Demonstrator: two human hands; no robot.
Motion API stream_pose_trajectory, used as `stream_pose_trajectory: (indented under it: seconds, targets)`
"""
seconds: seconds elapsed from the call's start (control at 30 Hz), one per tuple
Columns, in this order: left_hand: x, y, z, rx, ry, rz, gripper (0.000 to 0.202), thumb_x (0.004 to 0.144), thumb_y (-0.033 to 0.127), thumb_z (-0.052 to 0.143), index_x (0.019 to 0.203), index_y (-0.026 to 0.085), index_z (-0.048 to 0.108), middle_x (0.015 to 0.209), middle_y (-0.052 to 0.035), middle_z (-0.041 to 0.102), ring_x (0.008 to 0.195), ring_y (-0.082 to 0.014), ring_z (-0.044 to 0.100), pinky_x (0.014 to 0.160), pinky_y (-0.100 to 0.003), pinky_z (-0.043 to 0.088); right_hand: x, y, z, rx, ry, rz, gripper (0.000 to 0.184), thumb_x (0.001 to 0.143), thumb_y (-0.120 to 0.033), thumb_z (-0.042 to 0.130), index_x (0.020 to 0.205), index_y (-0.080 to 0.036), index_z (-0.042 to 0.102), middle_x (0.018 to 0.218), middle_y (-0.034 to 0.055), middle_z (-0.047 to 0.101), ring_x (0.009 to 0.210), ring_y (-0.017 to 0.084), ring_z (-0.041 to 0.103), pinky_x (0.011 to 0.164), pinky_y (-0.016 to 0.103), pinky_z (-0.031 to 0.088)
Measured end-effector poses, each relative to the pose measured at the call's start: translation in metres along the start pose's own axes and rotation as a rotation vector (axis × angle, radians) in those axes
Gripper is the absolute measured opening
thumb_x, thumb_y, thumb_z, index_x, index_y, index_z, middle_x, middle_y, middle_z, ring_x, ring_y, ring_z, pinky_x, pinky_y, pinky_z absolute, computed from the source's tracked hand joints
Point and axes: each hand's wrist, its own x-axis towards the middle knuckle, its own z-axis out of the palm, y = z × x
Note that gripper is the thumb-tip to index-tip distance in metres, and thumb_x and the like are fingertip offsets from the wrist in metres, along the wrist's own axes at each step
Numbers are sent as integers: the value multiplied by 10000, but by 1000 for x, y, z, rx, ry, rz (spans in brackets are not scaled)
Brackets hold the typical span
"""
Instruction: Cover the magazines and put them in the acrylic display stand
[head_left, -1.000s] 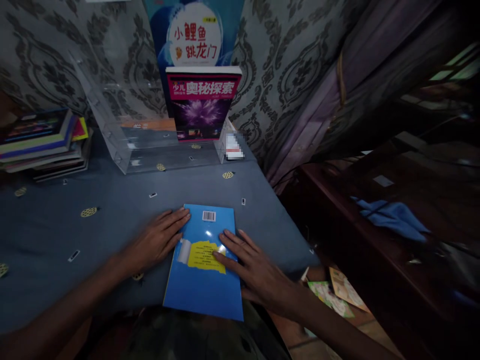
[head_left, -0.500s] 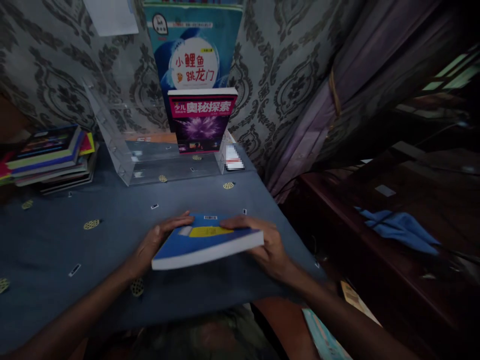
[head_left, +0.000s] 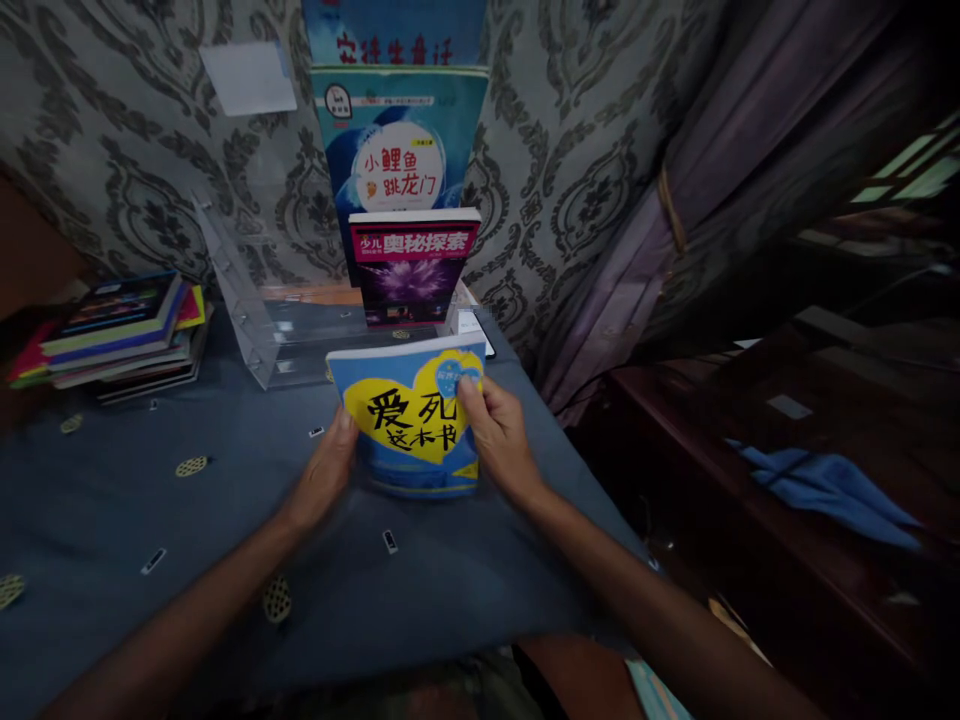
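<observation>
A blue book point(head_left: 412, 470) with a yellow heart and black characters on its cover is tilted up above the table, its cover facing me. My left hand point(head_left: 326, 465) grips its left edge, thumb on the front. On the right edge my right hand point(head_left: 499, 430) holds it, thumb pressed on the cover near the upper corner. Just behind it a clear acrylic stand point(head_left: 259, 360) holds a magenta book point(head_left: 411, 285), with a teal book point(head_left: 409, 110) and a taller blue book point(head_left: 394, 40) stepped up behind that one.
A stack of books point(head_left: 124, 340) lies at the left of the cloth-covered table point(head_left: 247, 510). A white phone-like object point(head_left: 474, 330) is by the stand's right end. Right of the table edge stand a purple curtain point(head_left: 592, 310) and a dark red surface with a blue cloth point(head_left: 825, 490).
The blue book has gone from lying nearly flat to tilted up, its heart cover now showing, and moved toward the stand. Both hands have shifted their grip to its sides.
</observation>
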Motion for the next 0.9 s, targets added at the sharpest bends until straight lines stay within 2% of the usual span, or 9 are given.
stream_pose_trajectory:
  seconds: [0.1,0.2,0.23,0.3,0.4,0.5,0.63,0.8,0.9]
  targets:
    - [4,5,3,-121,4,-174,618,935,712,435,1291,229,583,1179,-85,711,1195,-314,620,976,-466,550,11,13,0,66,-54,159,520,841,-693,608,930,-188,696,762,54,742,726,222,718,620,314,582]
    - [11,2,-5,-1,-53,-294,605,922,675,501,1287,198,570,1136,-112,711,1099,-302,665,934,-466,562,22,38,-9,-165,-78,202,537,840,-708,585,843,-182,697,721,63,731,685,224,706,574,305,557]
    - [14,-2,-12,141,-50,-273,605,907,644,550,1310,193,550,1117,-111,705,1079,-300,667,938,-469,556,26,48,-14,-299,-71,189,526,833,-699,594,779,-184,685,697,60,719,668,221,692,548,294,535]
    - [19,-9,-28,499,-10,-133,640,880,563,616,1369,169,494,1090,-109,678,1061,-301,652,962,-488,531,31,65,-24,-491,-52,170,478,798,-657,652,700,-189,652,641,42,677,630,210,653,520,283,489]
    - [26,-18,-48,848,-21,109,551,915,450,537,1357,125,488,1087,-118,625,1047,-290,629,971,-497,513,33,83,-35,-599,-49,124,382,792,-551,687,854,-174,682,659,12,655,627,186,623,549,275,465]
    - [31,-20,-55,956,-103,259,396,960,354,444,1293,156,524,1137,-115,608,1098,-267,603,984,-466,512,33,91,-37,-604,-84,109,403,829,-460,666,1088,-152,672,763,27,692,701,192,659,594,280,493]
    - [39,-24,-50,1040,-141,377,335,991,291,402,1270,165,536,1243,-130,596,1192,-264,564,1052,-460,474,30,87,-35,-706,-114,98,367,882,-342,628,1191,-145,651,831,51,710,754,212,688,646,307,537]
    - [43,-35,-49,1172,-143,383,347,1018,291,372,1280,151,551,1311,-148,610,1195,-300,587,1024,-508,486,21,68,-27,-1101,-133,-184,256,919,-225,581,1139,-155,690,1072,139,690,1015,284,661,869,422,555]
    - [41,-40,-52,1153,-141,414,344,1025,288,368,1293,166,545,1330,-140,619,1208,-288,596,1022,-501,493,18,62,-7,-1084,-370,-366,255,973,-217,500,1122,-162,700,1163,140,695,1120,267,632,990,435,518]
